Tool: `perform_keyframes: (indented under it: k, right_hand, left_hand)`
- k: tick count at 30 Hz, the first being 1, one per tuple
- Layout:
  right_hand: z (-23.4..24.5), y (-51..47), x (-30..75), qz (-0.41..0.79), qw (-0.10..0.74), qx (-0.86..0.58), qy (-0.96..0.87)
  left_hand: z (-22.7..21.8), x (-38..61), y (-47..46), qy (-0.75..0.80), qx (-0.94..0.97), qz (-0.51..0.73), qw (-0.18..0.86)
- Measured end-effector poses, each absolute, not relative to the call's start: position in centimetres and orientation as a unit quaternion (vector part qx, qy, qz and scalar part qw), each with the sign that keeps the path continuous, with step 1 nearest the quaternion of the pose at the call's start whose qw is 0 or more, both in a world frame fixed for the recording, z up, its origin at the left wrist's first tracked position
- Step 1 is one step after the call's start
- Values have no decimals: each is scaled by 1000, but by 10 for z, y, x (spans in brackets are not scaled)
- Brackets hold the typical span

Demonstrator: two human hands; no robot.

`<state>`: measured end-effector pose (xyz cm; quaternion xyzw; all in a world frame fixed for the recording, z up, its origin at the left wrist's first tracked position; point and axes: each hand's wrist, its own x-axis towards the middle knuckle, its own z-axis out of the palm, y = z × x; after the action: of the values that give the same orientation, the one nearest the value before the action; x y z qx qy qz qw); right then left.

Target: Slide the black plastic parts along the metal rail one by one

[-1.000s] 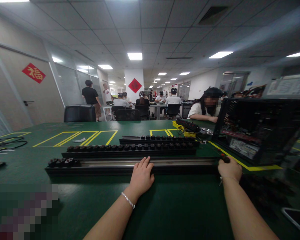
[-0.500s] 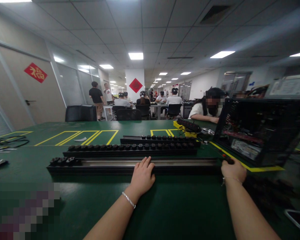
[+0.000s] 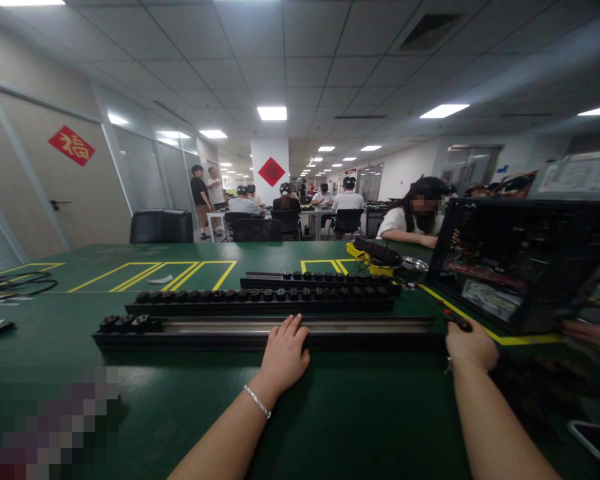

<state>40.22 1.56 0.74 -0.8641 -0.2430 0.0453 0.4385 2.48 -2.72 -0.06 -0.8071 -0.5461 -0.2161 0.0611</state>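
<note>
A long black power track with a metallic groove lies across the table before me. Several black socket modules sit in its left end. My left hand is closed over the near edge of the track, around its middle, with fingertips reaching into the groove. At the track's right end, my right hand pinches a small black socket module with a red spot; the fingers partly hide it. Behind lie a second track with a full row of modules and a shorter one.
An open computer case stands at the right, another person's hand beside it. Dark loose pieces lie right of my forearm, near a phone-like device. Cables lie far left. A co-worker sits across the table.
My right hand has shifted slightly right and down with the socket module. My left hand stays on the track. Another person's hand has appeared at the right edge.
</note>
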Motion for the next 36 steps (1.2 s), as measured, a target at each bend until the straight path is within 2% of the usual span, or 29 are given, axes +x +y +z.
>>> perform_keyframes:
  k: [5,16,23,31,33,36]
  right_hand:
    - [5,13,409,58,489,-847,-200]
    - [4,11,406,26,527,-824,-204]
    - [7,12,398,84,514,-819,-241]
    - [8,12,398,101,456,-843,-267]
    - [10,12,389,64,454,-849,-263]
    - [13,15,360,-97,443,-817,-357]
  left_hand:
    - [1,23,-30,-545,-809,-211,55]
    - [1,24,-31,-545,-810,-209,58]
    - [0,23,-31,-543,-810,-212,56]
    - [-2,23,-31,-539,-810,-221,67]
    - [-2,23,-31,-539,-810,-222,67]
    - [-2,23,-31,-538,-810,-225,68]
